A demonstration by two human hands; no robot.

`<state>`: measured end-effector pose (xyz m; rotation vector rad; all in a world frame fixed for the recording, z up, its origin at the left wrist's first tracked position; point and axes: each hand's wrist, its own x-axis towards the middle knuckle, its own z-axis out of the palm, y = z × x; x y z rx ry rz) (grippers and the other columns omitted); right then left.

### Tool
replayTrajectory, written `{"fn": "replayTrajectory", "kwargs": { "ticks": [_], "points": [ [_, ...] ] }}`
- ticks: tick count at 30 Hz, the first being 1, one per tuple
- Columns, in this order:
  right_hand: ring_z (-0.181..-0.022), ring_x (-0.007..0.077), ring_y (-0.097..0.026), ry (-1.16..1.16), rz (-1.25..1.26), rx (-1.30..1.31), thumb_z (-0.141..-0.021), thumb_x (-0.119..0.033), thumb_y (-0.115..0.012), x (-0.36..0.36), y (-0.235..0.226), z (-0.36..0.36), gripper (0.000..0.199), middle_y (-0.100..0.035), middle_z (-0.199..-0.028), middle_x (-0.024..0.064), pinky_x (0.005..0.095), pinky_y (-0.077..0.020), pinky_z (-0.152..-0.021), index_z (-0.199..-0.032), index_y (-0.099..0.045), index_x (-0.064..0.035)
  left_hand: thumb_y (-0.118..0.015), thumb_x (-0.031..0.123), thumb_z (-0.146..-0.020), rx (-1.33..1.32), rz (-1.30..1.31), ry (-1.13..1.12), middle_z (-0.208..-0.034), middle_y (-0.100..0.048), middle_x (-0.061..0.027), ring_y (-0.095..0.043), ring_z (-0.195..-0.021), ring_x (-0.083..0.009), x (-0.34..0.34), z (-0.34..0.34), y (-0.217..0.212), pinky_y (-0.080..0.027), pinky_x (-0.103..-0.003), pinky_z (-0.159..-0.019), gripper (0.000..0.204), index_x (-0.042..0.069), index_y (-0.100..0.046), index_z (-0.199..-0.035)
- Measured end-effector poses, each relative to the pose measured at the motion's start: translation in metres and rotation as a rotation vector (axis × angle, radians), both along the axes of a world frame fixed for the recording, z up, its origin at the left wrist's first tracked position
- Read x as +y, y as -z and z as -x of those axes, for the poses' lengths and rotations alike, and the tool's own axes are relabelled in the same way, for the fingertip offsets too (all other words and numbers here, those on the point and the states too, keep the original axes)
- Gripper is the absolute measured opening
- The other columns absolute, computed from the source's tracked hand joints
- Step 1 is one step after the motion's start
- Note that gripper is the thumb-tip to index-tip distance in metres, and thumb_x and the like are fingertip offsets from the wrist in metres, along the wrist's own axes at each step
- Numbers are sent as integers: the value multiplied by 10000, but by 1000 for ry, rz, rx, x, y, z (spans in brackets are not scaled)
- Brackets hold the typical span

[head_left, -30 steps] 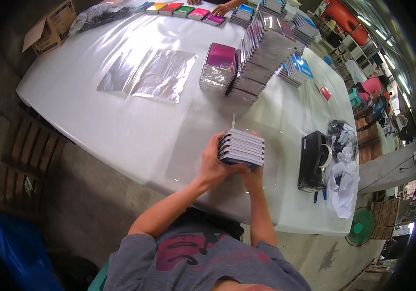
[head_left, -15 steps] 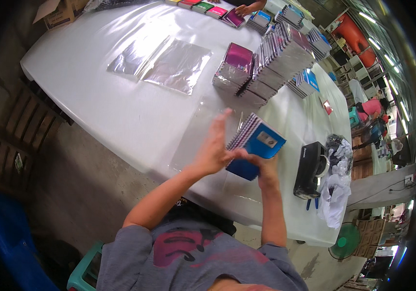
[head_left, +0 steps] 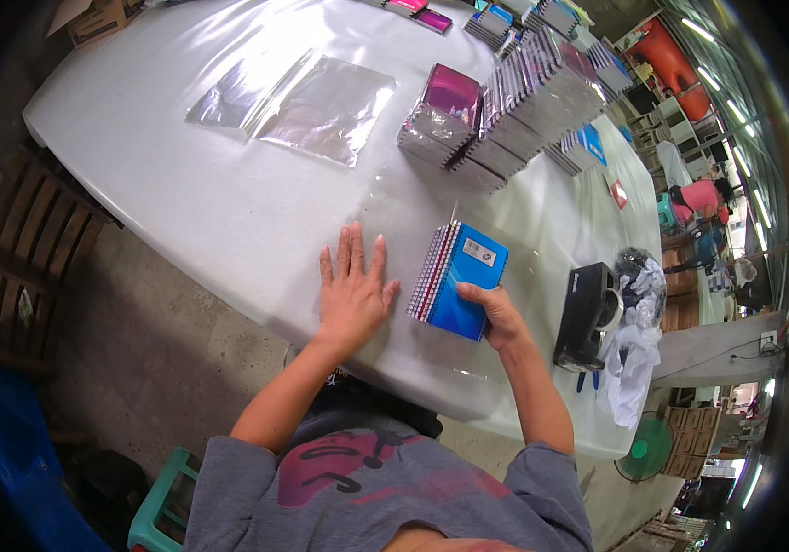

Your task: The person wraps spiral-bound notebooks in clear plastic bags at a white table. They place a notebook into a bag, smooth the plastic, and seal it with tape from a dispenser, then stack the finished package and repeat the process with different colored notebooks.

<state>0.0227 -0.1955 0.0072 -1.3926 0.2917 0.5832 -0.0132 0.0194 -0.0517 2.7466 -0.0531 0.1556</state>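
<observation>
In my right hand (head_left: 497, 317) is a stack of spiral notebooks (head_left: 468, 276) with a blue cover on top and a small pale label. My thumb lies across the blue cover; the fingers go out of sight beneath the right side. The wire bindings face left. My left hand (head_left: 356, 293) lies palm down with fingers spread, holding nothing, to the left of the stack. A clear plastic sheet, hard to make out, seems to lie on the white tabletop (head_left: 256, 212) around the notebooks.
Wrapped notebook packs (head_left: 532, 101) stand piled beyond my hands, one purple-topped pack (head_left: 449, 97) beside them. Clear plastic bags (head_left: 330, 106) lie at the far left. To the right are a black tape dispenser (head_left: 583, 317) and crumpled plastic (head_left: 633, 359). Blue notebooks (head_left: 587, 147) sit behind.
My left hand has come off the notebooks and moved left, down to the table. The notebook stack is more upright in view, still in my right hand. The far person's hand has left view.
</observation>
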Motion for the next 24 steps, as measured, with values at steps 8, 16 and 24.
{"fn": "replayTrajectory", "kwargs": {
  "ticks": [8,16,24],
  "points": [
    [-992,206,-604,-18,0,-5,-703,-222,-800,-4,0,0,657,-604,-1126,93,358,-506,-884,-1244,-487,-20,-464,430,-915,58,-55,57,-1541,-155,-72,-94,-1417,-348,-2,-3,-19,-69,-654,-1064,673,50,-278,-1439],
    [-997,208,-601,-32,-3,8,-689,-227,-812,-2,-3,2,658,-606,-1125,92,363,-499,-889,-1234,-502,-28,-538,414,-879,-2,-122,25,-1527,-205,-34,-82,-1411,-380,2,-8,-7,-158,-689,-1021,653,60,-368,-1401],
    [-1003,210,-596,-47,-19,-5,-679,-236,-817,-5,0,0,661,-605,-1116,92,366,-497,-890,-1227,-508,-33,-721,77,-757,-59,567,3,-1438,-310,-151,-483,-1180,-295,8,-17,-40,-485,-398,-855,648,68,-446,-1344]
  ]
}}
